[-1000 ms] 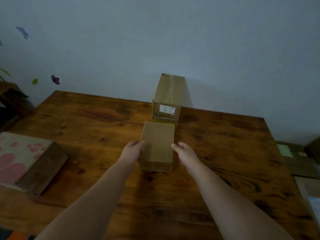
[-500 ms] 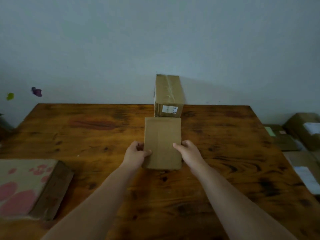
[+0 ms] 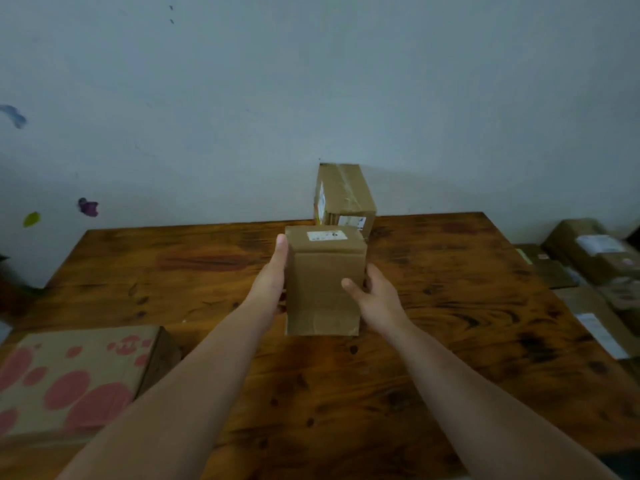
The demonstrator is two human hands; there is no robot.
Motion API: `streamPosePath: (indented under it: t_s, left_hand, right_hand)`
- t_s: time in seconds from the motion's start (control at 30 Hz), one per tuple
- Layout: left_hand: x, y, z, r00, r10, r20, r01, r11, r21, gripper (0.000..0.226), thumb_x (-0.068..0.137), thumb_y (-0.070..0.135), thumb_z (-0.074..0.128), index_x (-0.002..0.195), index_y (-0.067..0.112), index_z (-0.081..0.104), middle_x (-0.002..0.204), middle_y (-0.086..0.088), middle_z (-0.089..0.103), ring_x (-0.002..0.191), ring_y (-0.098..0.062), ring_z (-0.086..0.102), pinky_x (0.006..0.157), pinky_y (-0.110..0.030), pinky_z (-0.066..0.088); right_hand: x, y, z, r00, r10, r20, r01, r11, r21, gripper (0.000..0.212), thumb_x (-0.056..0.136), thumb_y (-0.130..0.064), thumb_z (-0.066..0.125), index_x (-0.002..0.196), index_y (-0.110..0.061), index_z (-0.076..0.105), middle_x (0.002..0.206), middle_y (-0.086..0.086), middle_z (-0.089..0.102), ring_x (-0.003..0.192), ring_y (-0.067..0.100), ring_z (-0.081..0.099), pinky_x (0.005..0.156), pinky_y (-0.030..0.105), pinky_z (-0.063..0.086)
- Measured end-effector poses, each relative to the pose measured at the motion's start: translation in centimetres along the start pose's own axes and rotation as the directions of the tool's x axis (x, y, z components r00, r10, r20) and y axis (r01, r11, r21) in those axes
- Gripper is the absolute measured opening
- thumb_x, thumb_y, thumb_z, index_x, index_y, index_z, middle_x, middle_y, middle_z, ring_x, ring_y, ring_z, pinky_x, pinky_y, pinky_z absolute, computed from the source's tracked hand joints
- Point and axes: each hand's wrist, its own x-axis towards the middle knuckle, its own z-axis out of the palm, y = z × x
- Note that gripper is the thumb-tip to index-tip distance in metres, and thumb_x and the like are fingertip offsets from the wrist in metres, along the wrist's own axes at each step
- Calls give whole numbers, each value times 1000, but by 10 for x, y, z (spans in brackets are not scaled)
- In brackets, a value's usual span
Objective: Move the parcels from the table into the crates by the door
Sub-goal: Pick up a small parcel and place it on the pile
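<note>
The small cardboard parcel (image 3: 325,282) is held in the head view between both hands, tilted up so that a white label shows on its top face, and it appears to be clear of the wooden surface (image 3: 450,306), though the gap below cannot be fully confirmed. The left hand (image 3: 273,282) is pressed flat along the parcel's left side with fingers extended; the right hand (image 3: 374,296) is wrapped around the lower right edge, thumb on the near face. Thus both hands are closed on the same parcel, and neither is free. Behind it, against the wall, a second taped parcel (image 3: 343,195) is left on the surface, and a wide flat box with pink spots (image 3: 76,379) lies at the near left corner. Three parcels are therefore counted at the surface: one in hand, two resting. More boxes (image 3: 595,271) are seen stacked on the floor to the right; their number cannot be told. No crates and no door are visible, so nothing can be judged as delivered; the carry is judged to be only beginning, with two parcels yet untouched.
</note>
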Motion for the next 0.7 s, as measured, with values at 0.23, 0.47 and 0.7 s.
streamPosePath:
  t_s: [0.23, 0.47, 0.7]
  left_hand:
    - [-2, 1, 8, 995, 89, 38, -88, 995, -37, 68, 84, 56, 58, 137, 17, 41, 127, -6, 52, 109, -23, 50, 101, -44, 40]
    - [-8, -6, 14, 976, 176, 129, -179, 984, 9, 40, 87, 30, 61, 120, 11, 48, 122, -13, 56, 109, -28, 55, 101, -44, 45]
    - [-13, 14, 16, 991, 90, 101, -70, 979, -194, 60, 86, 69, 43, 107, 18, 67, 100, -9, 73, 95, -27, 68, 91, -43, 52]
  right_hand:
    - [2, -16, -22, 986, 127, 106, -156, 926, 343, 89, 61, -85, 48, 128, -26, 47, 126, -1, 56, 118, 25, 54, 96, 52, 47]
    - [15, -11, -38, 984, 158, 79, -177, 900, 399, 44, 85, -41, 65, 116, -14, 50, 114, 6, 62, 104, 23, 61, 94, 50, 50]
    - [7, -8, -40, 993, -7, 116, -26, 959, 284, 34, 85, -25, 68, 111, -17, 48, 104, -6, 61, 94, 7, 59, 75, 22, 47]
